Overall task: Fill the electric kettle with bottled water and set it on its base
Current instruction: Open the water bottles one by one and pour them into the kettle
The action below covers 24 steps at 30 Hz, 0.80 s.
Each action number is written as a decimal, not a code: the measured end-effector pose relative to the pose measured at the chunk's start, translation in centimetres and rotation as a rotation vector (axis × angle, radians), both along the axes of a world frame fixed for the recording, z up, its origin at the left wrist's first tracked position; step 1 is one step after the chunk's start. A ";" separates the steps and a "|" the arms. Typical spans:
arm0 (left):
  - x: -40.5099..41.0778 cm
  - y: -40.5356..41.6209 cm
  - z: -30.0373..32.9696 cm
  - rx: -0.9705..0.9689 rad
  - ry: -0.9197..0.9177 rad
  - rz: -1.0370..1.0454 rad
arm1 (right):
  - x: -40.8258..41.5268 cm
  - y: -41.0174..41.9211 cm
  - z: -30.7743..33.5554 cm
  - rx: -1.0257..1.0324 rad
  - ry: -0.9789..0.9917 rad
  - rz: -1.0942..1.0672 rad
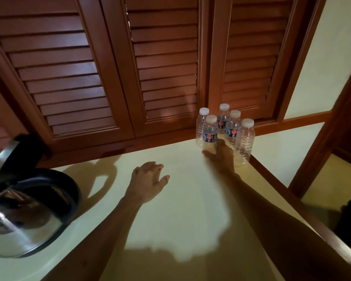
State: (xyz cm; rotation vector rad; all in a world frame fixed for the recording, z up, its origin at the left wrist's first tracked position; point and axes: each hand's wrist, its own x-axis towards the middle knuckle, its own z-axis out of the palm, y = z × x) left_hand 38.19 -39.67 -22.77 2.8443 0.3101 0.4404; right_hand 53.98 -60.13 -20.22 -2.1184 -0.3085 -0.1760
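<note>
A steel electric kettle (26, 216) with black trim stands at the left of the pale counter (182, 209), its lid (6, 157) raised. Several small clear water bottles with white caps stand grouped at the far right of the counter. My right hand (221, 157) reaches to the nearest labelled bottle (210, 132), with the thumb spread and the fingers touching its lower part. My left hand (148, 179) hovers over the middle of the counter, fingers relaxed and holding nothing. No kettle base is visible.
Brown louvred wooden doors (162, 67) rise behind the counter. A wooden rail (276, 179) edges the counter's right side, with a drop beyond it. An unlabelled bottle (244, 142) stands close to that edge, right of my hand.
</note>
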 end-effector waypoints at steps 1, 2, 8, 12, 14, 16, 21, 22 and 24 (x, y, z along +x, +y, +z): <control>0.0 0.0 0.0 0.001 0.000 0.003 | 0.0 0.1 0.0 0.007 0.004 -0.005; 0.0 -0.1 0.1 0.001 0.002 0.007 | -0.1 0.2 -0.1 0.012 0.011 -0.009; 0.0 0.1 0.1 -0.004 -0.001 0.004 | 0.0 0.2 -0.2 -0.020 0.040 -0.026; -0.1 0.0 0.1 -0.005 0.009 0.008 | -0.1 0.2 -0.3 -0.044 0.040 -0.040; -0.1 -0.1 0.2 -0.013 0.011 0.011 | -0.2 0.3 -0.3 -0.040 0.048 -0.040; -0.2 -0.2 0.4 -0.022 0.017 0.014 | -0.3 0.3 -0.4 -0.036 0.057 -0.046; -0.3 -0.3 0.6 -0.055 0.025 0.014 | -0.5 0.1 -0.7 -0.055 0.048 -0.055; -0.3 -0.3 0.7 -0.048 0.023 0.012 | -0.6 0.1 -0.7 -0.060 0.053 -0.059; -0.4 -0.4 0.9 -0.044 0.026 0.012 | -1.4 -0.1 -0.6 -0.062 0.072 -0.071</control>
